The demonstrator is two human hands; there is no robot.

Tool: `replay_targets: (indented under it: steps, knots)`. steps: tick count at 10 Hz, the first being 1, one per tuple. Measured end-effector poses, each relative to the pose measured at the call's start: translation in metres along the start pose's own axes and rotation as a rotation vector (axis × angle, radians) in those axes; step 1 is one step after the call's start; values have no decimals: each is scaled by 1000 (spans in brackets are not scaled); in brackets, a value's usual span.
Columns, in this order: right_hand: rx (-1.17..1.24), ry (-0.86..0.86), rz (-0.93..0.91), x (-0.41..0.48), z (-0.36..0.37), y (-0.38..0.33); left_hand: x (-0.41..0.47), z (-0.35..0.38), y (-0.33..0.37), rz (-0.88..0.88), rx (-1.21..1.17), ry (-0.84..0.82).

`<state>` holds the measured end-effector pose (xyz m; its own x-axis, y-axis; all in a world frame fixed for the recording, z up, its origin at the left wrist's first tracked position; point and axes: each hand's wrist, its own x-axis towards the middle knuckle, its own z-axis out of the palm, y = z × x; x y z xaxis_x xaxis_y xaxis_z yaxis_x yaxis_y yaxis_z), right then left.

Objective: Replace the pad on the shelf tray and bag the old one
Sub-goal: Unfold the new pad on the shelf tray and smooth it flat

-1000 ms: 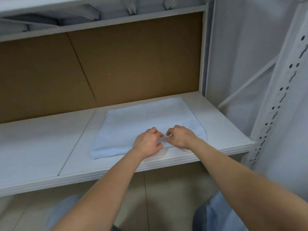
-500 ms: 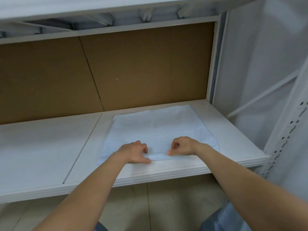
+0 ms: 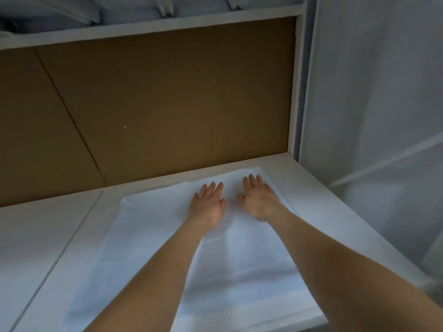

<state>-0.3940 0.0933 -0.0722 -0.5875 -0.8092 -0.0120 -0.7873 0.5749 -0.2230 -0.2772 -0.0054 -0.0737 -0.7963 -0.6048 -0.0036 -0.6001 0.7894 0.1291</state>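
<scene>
— Where's the pad [image 3: 148, 236]?
— Spread flat on the white shelf [image 3: 43, 236]. It runs from the near edge at 6 o'clock almost to the brown back board [image 3: 167, 104] at 12 o'clock.
— And the hands?
— Both lie palm down on the pad's far end, fingers straight and slightly spread, pointing to 12 o'clock. The left hand [image 3: 207, 204] sits at 9 o'clock of the right hand [image 3: 260, 200], with their thumbs near but apart.
— Pinching or pressing?
— Pressing flat.

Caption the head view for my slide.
Left hand and right hand lie flat on the pale pad on the shelf.
</scene>
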Motion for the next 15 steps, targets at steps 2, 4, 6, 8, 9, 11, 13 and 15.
replay_targets:
  steps: [2,4,6,8,9,11,13,15]
  knots:
    - [-5,-65,-15,46,14,7,55,20,4,-1,36,-46]
    - [-30,-83,-5,55,27,15,69,32,5,-6,47,-105]
    - [-85,-78,-4,56,34,17,67,40,6,-11,78,-99]
    - [-103,-97,-3,56,35,16,67,41,4,-13,84,-103]
    - [-108,-117,-1,56,35,16,66,41,4,-10,78,-106]
    - [-106,-130,1,56,34,16,65,41,4,-8,71,-108]
    - [-122,-123,14,56,32,15,61,34,-3,52,4,-112]
    - [-70,-18,32,48,25,-16,35,22,-44,-48,-1,-26]
